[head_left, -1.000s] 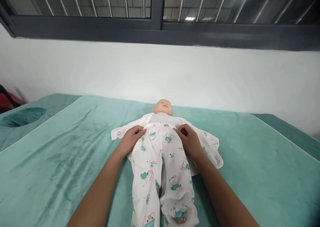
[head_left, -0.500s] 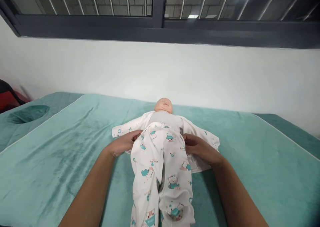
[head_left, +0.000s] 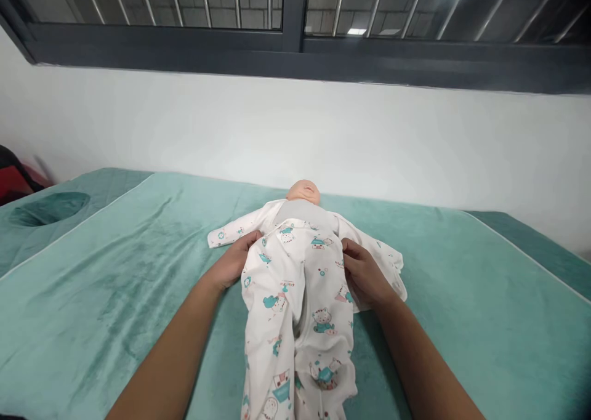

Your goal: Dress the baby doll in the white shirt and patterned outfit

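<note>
A baby doll lies on its back on a teal towel, head toward the wall. It wears white printed trousers and an open white printed top spread out under it; its grey belly shows. My left hand grips the trousers at the doll's left-side hip, fingers curled into the cloth. My right hand holds the other side of the trousers at the hip, fingers closed on the fabric. The doll's hips and legs look raised off the towel.
The towel covers a padded teal table that runs to a white wall under a dark barred window. At the far left lie a round face hole and something red and black.
Both hands slid from the waistband down to the hips, then gripped the trousers. The doll's lower body has lifted and the trouser legs hang closer to me.
</note>
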Demonstrator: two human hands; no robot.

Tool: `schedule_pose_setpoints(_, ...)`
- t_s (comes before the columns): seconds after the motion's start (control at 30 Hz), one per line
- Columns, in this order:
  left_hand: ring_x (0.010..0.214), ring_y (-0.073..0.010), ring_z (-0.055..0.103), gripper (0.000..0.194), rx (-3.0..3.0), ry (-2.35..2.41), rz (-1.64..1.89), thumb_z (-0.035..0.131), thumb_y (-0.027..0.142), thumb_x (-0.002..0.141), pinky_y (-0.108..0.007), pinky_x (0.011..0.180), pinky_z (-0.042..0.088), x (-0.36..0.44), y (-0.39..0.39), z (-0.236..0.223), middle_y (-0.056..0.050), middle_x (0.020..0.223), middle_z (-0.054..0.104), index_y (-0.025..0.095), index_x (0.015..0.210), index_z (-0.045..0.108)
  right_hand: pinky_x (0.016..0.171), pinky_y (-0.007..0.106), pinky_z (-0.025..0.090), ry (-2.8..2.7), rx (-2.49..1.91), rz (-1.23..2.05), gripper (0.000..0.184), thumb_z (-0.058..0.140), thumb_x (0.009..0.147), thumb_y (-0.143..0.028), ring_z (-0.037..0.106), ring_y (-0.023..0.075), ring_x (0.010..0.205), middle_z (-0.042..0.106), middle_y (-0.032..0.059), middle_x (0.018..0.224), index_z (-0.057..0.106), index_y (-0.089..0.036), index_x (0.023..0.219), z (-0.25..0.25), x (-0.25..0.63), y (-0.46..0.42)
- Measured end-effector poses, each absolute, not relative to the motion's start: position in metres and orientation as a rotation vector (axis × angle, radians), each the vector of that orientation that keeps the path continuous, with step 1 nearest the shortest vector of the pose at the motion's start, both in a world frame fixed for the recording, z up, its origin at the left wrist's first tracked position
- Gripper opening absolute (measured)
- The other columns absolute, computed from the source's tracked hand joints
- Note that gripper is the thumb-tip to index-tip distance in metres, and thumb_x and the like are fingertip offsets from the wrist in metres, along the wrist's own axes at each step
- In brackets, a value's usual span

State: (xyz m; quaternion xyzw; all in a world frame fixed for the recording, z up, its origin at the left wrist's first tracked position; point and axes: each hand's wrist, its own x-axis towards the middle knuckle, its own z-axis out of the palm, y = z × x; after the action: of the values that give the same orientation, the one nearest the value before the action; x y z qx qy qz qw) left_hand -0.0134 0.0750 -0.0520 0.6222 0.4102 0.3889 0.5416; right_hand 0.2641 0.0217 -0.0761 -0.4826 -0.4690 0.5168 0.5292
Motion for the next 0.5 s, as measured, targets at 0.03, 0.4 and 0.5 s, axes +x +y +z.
schedule_pose_setpoints(0.03, 0.067, -0.0161, 0.053, 0.017, 1.456, 0.963, 0.944, 0.068, 0.03, 0.066, -0.027, 0.059, 0.045, -0.011, 0.075, -0.053, 0.001, 0.067, 0.058, 0.018, 0.068, 0.056, 0.054, 0.022, 0.034, -1.137, -1.175, 1.181, 0.027, 0.069, 0.072, -0.033, 0.04, 0.0088, 0.058, 0.046, -0.0049, 0.064, 0.046, -0.019, 0.07, -0.077, 0.263, 0.022)
schedule_pose_setpoints(0.4, 0.062, -0.0135, 0.053, 0.021, 1.306, 0.925, 0.955, 0.069, 0.029, 0.065, -0.023, 0.055, 0.042, -0.002, 0.077, -0.067, 0.001, 0.069, 0.059, 0.019, 0.079, 0.057, 0.064, 0.029, 0.043, -1.192, -1.279, 0.875, 0.033, 0.068, 0.067, -0.039, 0.051, 0.0168, 0.072, 0.06, -0.0009, 0.077, 0.044, -0.023, 0.081, -0.069, 0.25, 0.029)
schedule_pose_setpoints(0.5, 0.077, -0.0194, 0.062, 0.029, 1.334, 0.864, 0.843, 0.069, 0.024, 0.064, -0.029, 0.066, 0.049, -0.009, 0.075, -0.063, -0.003, 0.083, 0.068, 0.018, 0.092, 0.065, 0.063, 0.028, 0.043, -1.186, -1.276, 0.971, 0.034, 0.068, 0.068, -0.042, 0.054, 0.0172, 0.072, 0.062, -0.0002, 0.08, 0.044, -0.023, 0.083, -0.07, 0.252, 0.029)
